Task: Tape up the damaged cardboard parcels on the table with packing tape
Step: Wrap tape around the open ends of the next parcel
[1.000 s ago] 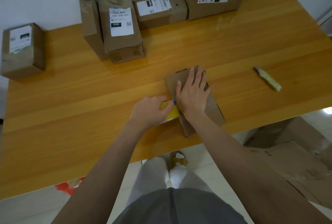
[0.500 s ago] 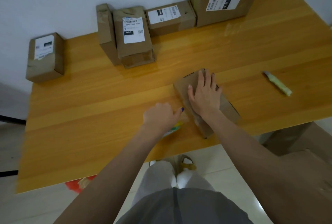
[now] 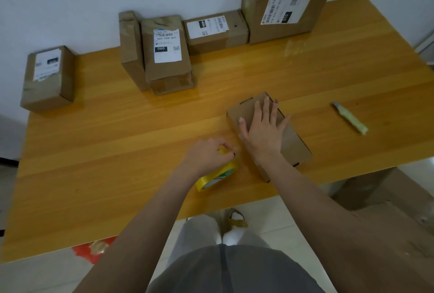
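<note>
1. Since the earlier frame, the left hand (image 3: 209, 156) has drawn the yellow packing tape roll (image 3: 217, 175) slightly away from the small parcel (image 3: 297, 146), towards the near edge of the wooden table (image 3: 117, 151); the right hand (image 3: 263, 128) stays flat on top
2. Left fingers curl round the roll's upper rim, gripping it; right fingers are spread, pressing the lid down
3. The small parcel lies near the table's front, its long axis running diagonally from far-left to near-right; the roll sits just left of its near end, nearest the left hand; whether a tape strip bridges them cannot be told
4. Other parcels (image 3: 166, 57) stand closed along the wall, contents hidden; the largest box (image 3: 288, 3) shows a torn slit on top
5. A utility knife (image 3: 350, 117) lies well to the right
</note>
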Available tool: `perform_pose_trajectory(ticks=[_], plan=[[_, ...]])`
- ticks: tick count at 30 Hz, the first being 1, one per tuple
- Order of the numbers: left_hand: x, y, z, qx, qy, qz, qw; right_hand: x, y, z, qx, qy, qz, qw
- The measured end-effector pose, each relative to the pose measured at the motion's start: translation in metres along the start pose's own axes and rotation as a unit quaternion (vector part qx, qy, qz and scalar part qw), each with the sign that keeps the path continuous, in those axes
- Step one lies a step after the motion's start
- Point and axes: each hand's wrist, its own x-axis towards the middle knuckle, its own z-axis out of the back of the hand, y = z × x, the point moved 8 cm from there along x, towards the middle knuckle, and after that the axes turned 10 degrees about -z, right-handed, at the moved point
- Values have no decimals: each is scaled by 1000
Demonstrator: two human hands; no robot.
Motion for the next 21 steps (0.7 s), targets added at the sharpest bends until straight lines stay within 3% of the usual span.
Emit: perform_pose_trajectory(ticks=[6, 18, 21], plan=[[-1, 9, -5, -34, -16, 42, 998, -1, 5, 2, -21, -22, 21, 999], [6, 4, -6, -39, -11, 36, 999, -1, 2, -6, -98, 37, 48, 993], [9, 1, -6, -28, -2, 34, 999, 4, -2, 1, -74, 38, 44, 996]])
